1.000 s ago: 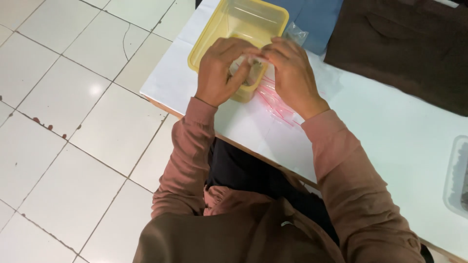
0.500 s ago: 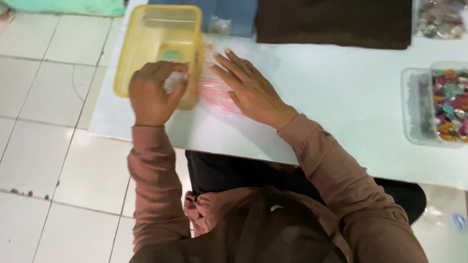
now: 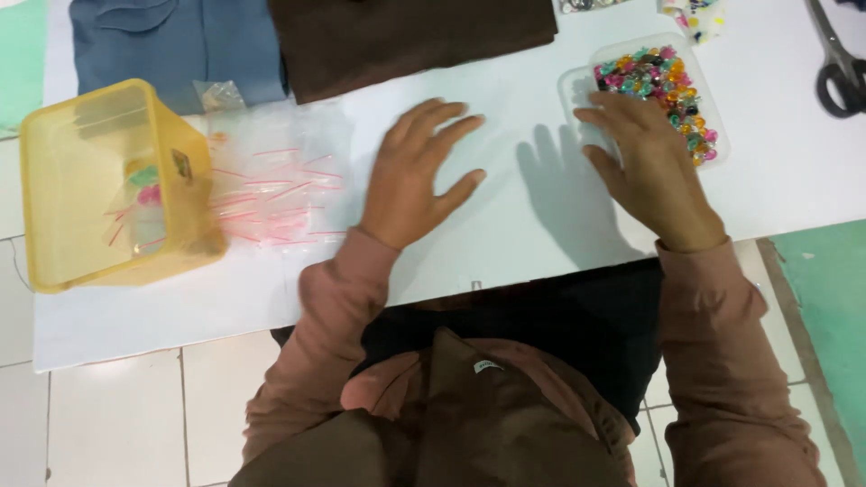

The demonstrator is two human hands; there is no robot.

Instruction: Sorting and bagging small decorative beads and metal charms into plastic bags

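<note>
My left hand (image 3: 417,171) lies flat and spread on the white table (image 3: 523,225), holding nothing, just right of a pile of small clear plastic bags (image 3: 275,185) with red strips. My right hand (image 3: 649,167) hovers open, its fingertips at the near edge of a clear tray of small colourful wrapped pieces (image 3: 663,90). A yellow plastic tub (image 3: 117,194) stands at the table's left end with a few small filled bags inside.
Folded blue cloth (image 3: 176,45) and dark brown cloth (image 3: 406,36) lie along the table's far side. Black-handled scissors (image 3: 839,68) rest at the far right. White floor tiles show at the left and below the table edge.
Both hands have left the yellow tub and the bag pile and moved right. The left hand let go of what it held at the tub. The view shifted right too.
</note>
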